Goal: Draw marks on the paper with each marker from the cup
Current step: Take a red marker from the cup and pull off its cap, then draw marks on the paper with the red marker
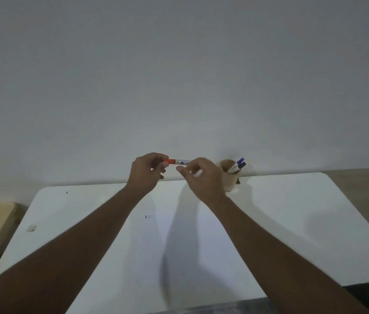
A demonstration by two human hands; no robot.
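holding the red marker (177, 161) sideways mid-frame above the table (292, 211), left hand (146, 172) fingers pinch the red cap end, right hand (203, 177) fingers curl loosely at the barrel end; cup (230, 177) sits just right.
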